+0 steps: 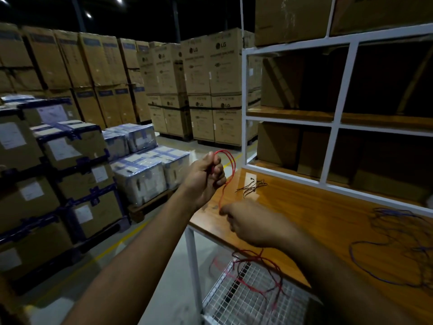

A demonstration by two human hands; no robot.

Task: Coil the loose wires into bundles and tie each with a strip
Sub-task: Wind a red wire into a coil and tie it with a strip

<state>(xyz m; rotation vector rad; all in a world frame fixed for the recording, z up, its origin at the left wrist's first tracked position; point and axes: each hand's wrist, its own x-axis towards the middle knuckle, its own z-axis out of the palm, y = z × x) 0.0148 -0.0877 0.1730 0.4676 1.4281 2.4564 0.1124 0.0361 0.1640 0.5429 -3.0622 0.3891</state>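
Observation:
A red wire (230, 168) loops above my left hand (207, 177), which is raised over the left end of the wooden table (304, 221) and shut on the loop's strands. From the loop the red wire runs down to my right hand (248, 222), which pinches it low over the table's front edge. The loose rest of the red wire hangs tangled below the table edge, over a wire mesh shelf (246, 301). A blue wire (396, 249) lies loose and tangled on the table at the right. Several thin dark strips (253, 186) lie on the table beyond my hands.
A white metal shelf frame (337, 123) with cardboard boxes stands behind the table. Stacked cardboard boxes (210, 90) and wrapped pallets (145, 170) fill the warehouse floor to the left. The table's white leg (193, 261) stands at the front left corner.

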